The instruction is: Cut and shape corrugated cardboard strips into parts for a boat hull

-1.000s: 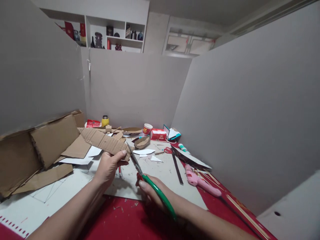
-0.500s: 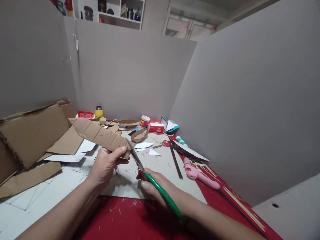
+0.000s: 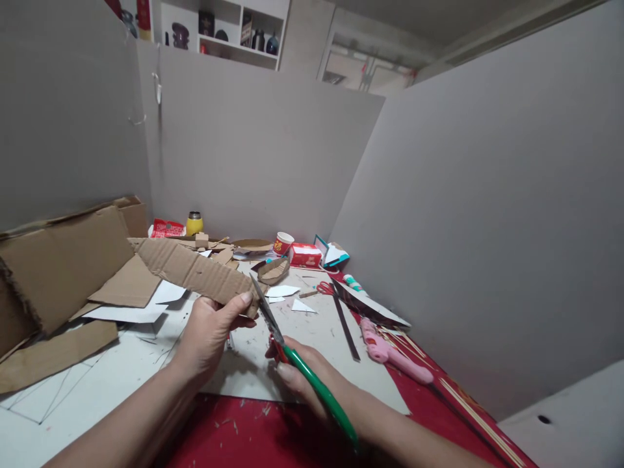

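My left hand (image 3: 213, 329) pinches the near end of a long brown corrugated cardboard strip (image 3: 190, 270), thumb on top. The strip slants up and away to the left above the table. In my right hand (image 3: 312, 374) is a pair of scissors (image 3: 319, 390) with green handles. Its blades point up and to the left, against the right end of the strip, close to my left thumb. Whether the blades have the cardboard between them I cannot tell. Fingers of the right hand are partly hidden by the handle.
Cardboard pieces (image 3: 63, 260) lean at the left over white paper sheets. Behind lie a yellow jar (image 3: 194, 223), a red paper cup (image 3: 283, 244) and a red box (image 3: 305, 255). To the right are red-handled scissors (image 3: 325, 287), a pink glue gun (image 3: 394, 354) and thin wooden sticks (image 3: 480, 416).
The view has tilted and shifted slightly, so the scene sits a little lower. Both hands keep their hold on the cardboard strip and the scissors, with hardly any movement between them.
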`<state>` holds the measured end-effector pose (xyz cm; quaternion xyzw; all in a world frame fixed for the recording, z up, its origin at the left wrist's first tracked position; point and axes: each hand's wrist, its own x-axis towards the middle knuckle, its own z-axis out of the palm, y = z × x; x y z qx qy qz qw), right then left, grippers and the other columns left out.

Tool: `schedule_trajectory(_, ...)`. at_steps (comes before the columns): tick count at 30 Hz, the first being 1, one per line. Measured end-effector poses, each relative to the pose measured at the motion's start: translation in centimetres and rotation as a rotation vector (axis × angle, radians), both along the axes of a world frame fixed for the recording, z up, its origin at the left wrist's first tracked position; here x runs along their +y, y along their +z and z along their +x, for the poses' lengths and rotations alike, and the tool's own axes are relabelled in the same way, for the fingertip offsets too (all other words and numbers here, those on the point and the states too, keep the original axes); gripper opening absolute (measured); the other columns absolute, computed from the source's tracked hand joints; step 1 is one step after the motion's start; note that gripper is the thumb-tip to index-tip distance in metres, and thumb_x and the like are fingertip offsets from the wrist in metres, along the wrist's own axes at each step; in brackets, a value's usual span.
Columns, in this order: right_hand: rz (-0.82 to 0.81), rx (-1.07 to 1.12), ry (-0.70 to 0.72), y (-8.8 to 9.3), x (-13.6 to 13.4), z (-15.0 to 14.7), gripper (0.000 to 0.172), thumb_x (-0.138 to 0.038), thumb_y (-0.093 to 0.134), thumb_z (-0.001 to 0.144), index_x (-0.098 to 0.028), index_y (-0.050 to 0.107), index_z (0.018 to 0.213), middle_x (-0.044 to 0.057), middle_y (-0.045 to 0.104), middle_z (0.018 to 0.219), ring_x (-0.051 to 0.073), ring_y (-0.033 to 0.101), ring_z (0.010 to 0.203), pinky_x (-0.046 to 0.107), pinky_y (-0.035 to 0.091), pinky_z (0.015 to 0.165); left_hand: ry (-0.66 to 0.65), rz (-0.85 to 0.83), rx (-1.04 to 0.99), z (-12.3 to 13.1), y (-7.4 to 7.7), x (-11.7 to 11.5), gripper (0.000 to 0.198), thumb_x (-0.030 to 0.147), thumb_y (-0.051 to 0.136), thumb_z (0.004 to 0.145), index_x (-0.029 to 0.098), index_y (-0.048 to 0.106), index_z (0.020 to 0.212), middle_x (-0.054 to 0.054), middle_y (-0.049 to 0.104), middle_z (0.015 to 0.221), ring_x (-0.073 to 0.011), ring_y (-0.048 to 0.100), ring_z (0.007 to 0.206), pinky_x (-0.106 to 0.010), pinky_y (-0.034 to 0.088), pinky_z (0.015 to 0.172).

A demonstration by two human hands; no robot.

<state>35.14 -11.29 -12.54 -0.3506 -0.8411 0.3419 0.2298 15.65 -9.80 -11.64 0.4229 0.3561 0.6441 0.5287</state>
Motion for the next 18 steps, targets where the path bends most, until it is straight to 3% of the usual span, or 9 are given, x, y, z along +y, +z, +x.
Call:
schedule_trajectory(9,-0.062,0.094,-0.048,0.5,-0.9,-0.4,0.061,-0.074,0.031,0.088,-0.018,0.054,0.091,0.004,0.056,0.079,0.018,0.048,0.071,0.029,0.043,0.066,0.009,-0.009,-0.004,0.1,-0.1,0.1,0.027,0.035,0.079,0.069,0.013,0.071,0.083,-0.004,0.069,0.072,-0.0156,0.062,0.064,-0.026,0.054,0.057)
schedule_trajectory(18,-0.092,0.113,-0.073,0.9,-1.5,-0.8,0.058,-0.074,0.033,0.088,-0.019,0.05,0.083,0.0,0.048,0.072,0.014,0.043,0.065,0.027,0.039,0.062,-0.009,-0.001,-0.002,0.0,-0.3,0.2,0.021,0.032,0.077,0.071,0.014,0.072,0.079,-0.003,0.069,0.071,-0.0139,0.061,0.063,-0.024,0.054,0.057)
